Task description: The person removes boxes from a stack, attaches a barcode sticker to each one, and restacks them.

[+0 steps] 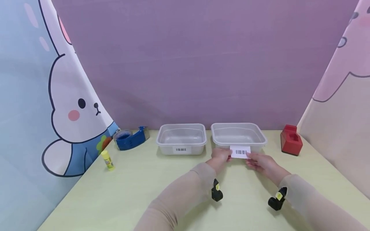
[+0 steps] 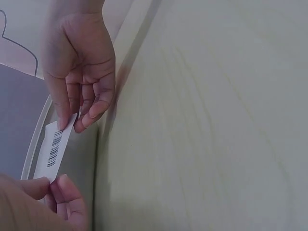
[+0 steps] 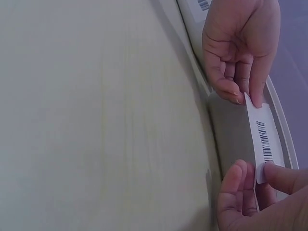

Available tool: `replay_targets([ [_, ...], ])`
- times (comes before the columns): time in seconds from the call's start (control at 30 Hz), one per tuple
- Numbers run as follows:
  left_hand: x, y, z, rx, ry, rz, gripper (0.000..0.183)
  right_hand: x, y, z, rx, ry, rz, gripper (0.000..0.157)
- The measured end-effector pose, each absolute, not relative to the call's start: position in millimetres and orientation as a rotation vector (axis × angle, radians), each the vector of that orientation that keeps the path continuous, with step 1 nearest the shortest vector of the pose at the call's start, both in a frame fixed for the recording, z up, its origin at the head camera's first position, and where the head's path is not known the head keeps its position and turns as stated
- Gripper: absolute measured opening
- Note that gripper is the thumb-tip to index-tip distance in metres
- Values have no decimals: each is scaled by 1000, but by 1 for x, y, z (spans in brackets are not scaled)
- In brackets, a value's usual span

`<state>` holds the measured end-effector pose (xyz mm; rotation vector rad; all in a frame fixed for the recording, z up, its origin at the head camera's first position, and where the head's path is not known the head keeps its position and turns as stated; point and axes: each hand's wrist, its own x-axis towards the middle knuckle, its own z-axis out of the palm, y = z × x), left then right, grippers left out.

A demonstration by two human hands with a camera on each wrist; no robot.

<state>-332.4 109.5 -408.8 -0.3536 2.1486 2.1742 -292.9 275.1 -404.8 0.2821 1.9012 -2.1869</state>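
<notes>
A white barcode label [image 1: 240,152] is held by its two short ends, close before the front wall of the right-hand clear plastic container [image 1: 239,141]. My left hand [image 1: 220,155] pinches its left end between thumb and fingers. At the other end my right hand [image 1: 264,164] pinches it the same way, thumb on the printed face. In the right wrist view the label [image 3: 264,137] stands slightly away from the wall along its lower edge. Whether its upper edge touches the container cannot be told. The left-hand container [image 1: 181,138] carries a similar barcode label [image 1: 181,149] on its front.
A blue tape dispenser [image 1: 133,139] with a clear roll stands at the back left, and a yellow glue stick [image 1: 108,160] upright nearer the left edge. The red box-like holder [image 1: 291,141] sits at the back right. A purple backdrop [image 1: 190,64] rises behind the pale table [image 1: 121,199].
</notes>
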Motion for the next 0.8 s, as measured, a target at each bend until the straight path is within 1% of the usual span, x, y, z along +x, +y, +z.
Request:
replay_targets([
  [0.1, -332, 110, -409, -355, 2136, 2184, 9, -295, 276, -405, 303, 1905, -2187, 21],
  [0.3, -333, 110, -412, -355, 2132, 2192, 8, -299, 275, -405, 324, 1916, -2188, 31],
  [0.47, -336, 111, -416, -356, 2115, 2228, 7, -301, 272, -405, 365, 1905, -2200, 28],
  [0.67, -341, 112, -419, -395, 2070, 2271, 8, -306, 271, -403, 454, 1922, -2198, 35],
  [0.8, -342, 112, -419, -433, 2060, 2294, 9, -309, 270, -404, 461, 1929, -2214, 29],
])
